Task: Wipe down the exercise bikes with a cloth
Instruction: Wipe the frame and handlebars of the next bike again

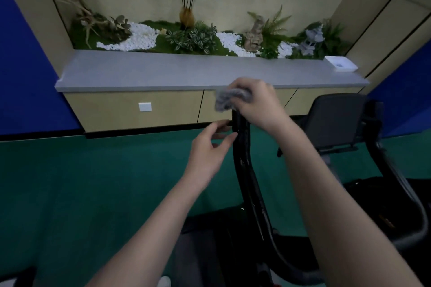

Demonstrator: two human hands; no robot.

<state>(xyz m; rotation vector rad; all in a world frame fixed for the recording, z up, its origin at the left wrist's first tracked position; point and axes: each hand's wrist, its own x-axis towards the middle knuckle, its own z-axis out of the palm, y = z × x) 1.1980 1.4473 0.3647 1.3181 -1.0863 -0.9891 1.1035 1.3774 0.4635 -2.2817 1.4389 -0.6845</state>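
- Both forearms reach forward from the bottom edge towards the black bar (pixel 243 165) of the bike (pixel 335 119).
- Left hand (pixel 208 149) sits just left of the bar and below the right hand, fingers loosely bent, holding nothing. I cannot tell whether a fingertip touches the bar. It is probably poised to steady it.
- Right hand (pixel 255 102) clutches the grey cloth (pixel 226 100), bunched under its fingers on the bar's top end, likely so the wad wraps the tip for rubbing.
- Beyond the right hand runs a grey ledge (pixel 163 72); the bike's dark body stands to that hand's right.
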